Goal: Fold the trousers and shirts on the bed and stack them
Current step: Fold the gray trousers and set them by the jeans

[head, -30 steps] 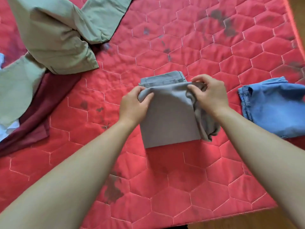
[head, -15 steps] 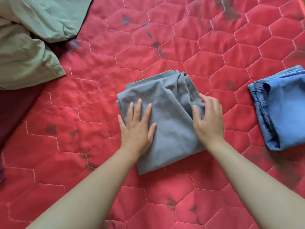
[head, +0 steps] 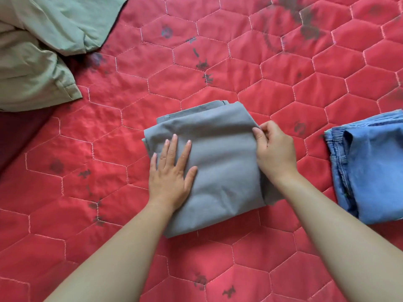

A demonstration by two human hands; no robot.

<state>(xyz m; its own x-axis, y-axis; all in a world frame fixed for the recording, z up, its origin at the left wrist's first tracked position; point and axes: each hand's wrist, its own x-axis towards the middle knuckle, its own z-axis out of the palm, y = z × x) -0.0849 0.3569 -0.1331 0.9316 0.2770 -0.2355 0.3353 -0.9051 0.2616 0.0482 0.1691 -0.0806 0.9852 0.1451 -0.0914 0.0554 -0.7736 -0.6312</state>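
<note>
One folded grey pair of trousers [head: 220, 162] lies near the middle of the bed [head: 283, 83], its far edge showing a waistband. The left hand [head: 172, 173] rests flat on its left part, fingers [head: 172, 147] spread and released, gripping nothing. The right hand [head: 273, 153] sits at the right edge, fingers [head: 258, 136] pinching the top layer of cloth. One folded blue pair of jeans [head: 370, 171] lies to the right, apart from the grey pair, running out of view. One loose green garment [head: 37, 53] is heaped at the far left, over a dark red one [head: 19, 131]. Bare quilt is open beyond and in front of the grey trousers.
</note>
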